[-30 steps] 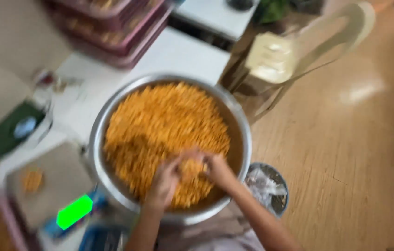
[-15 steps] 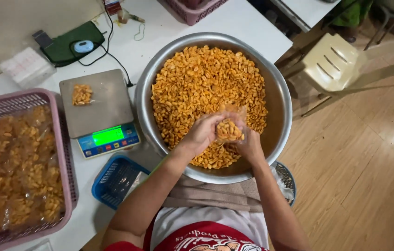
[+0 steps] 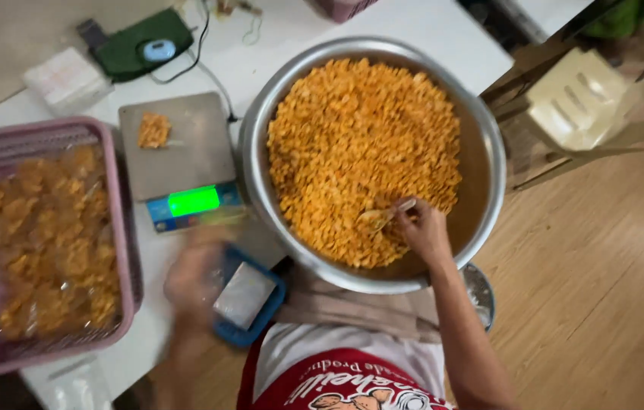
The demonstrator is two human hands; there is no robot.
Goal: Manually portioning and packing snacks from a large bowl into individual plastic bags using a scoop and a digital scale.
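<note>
My right hand [image 3: 422, 228] is down in the big metal bowl [image 3: 489, 137], fingers closed around a small scoop [image 3: 384, 216] sunk into the heap of orange, curled snack pieces [image 3: 360, 144] near the bowl's near rim. My left hand [image 3: 197, 277] is a blur over the blue tray [image 3: 250, 300] beside the scale [image 3: 181, 156]; I cannot tell its grip.

a white table [image 3: 443, 30] carries it all. a big metal bowl [image 3: 489, 144] of orange snack pieces sits at its right end, a grey scale [image 3: 181, 148] just beside it. a pink basket [image 3: 121, 220] of filled bags stands at the left, a green case [image 3: 128, 49] and a white packet [image 3: 64, 76] farther back, a small blue basket [image 3: 269, 304] at the near edge.
</note>
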